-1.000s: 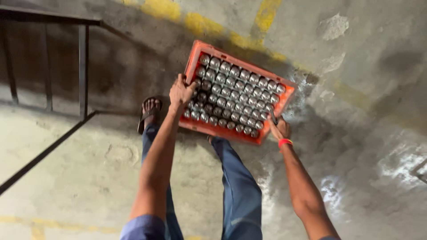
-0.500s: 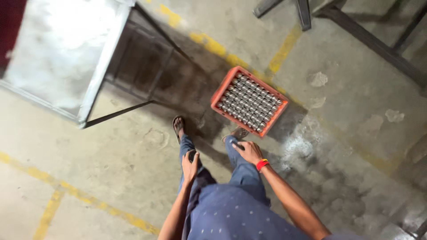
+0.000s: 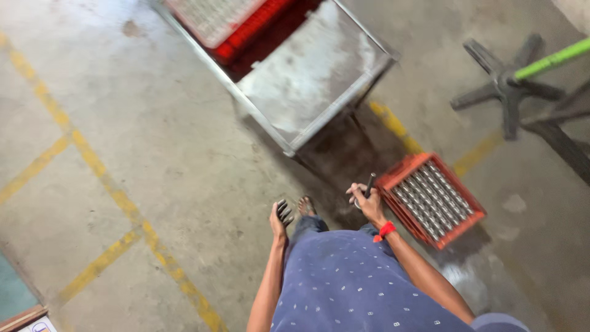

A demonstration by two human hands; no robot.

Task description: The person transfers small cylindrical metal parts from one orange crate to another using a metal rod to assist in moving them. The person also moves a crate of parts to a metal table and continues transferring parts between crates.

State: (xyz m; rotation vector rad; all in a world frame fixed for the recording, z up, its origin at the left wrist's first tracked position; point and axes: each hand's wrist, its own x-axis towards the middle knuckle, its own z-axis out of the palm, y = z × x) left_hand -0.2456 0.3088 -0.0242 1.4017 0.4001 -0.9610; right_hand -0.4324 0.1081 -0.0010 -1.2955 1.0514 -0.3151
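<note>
My right hand (image 3: 367, 203), with a red band at the wrist, grips a short dark metal rod (image 3: 370, 182) that points upward. It hovers just left of a red plastic crate (image 3: 456, 225) on the concrete floor, which is packed with several rows of shiny metal cylinders (image 3: 430, 198). My left hand (image 3: 279, 219) hangs by my leg with its fingers curled. The fingertips look dark, and I cannot tell whether they hold anything. My sandalled foot (image 3: 305, 205) shows between the two hands.
A steel table (image 3: 316, 77) stands just beyond the crate, with red crates (image 3: 255, 27) past its far end. At the right are a dark star-shaped chair base (image 3: 501, 86) and a green pole (image 3: 553, 58). Yellow lines (image 3: 92, 160) cross the floor on the left.
I have let go of the crate, which now rests on the floor, and stood up. The view has swung round. My right hand now holds a dark rod.
</note>
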